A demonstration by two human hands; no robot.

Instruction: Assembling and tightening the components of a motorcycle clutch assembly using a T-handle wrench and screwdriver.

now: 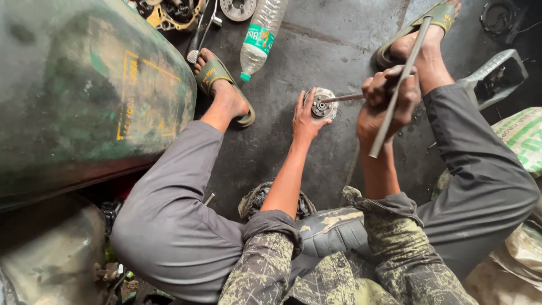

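The hub (323, 105), a small round metal part with a toothed rim and a dark centre, lies on the oily concrete floor (333, 45), and I take it as my landmark. My left hand (305, 120) rests against the hub's left edge, its grip loosely spread, fingers curved around the rim and touching it. My right hand (388, 100) sits just right of the hub, its grip pressed together into a fist around a T-handle wrench (395, 90). The wrench's long bar runs diagonally up and to the right from below the fist, and its short shaft reaches left from the fist into the hub's centre.

Above the hub, slightly left, a clear plastic bottle (261, 35) with a green label and green cap lies on the floor. Left of the hub my left foot wears an olive sandal (217, 76); up and to the right of the hub the other sandal (435, 17) is on my right foot. Far left of the hub a big worn green tank (84, 96) fills the view. Well right of the hub stands a grey plastic crate (497, 73), and beyond it a white woven sack (522, 138) with green print. Below the hub, between my knees, I can see a dark padded seat (330, 231).
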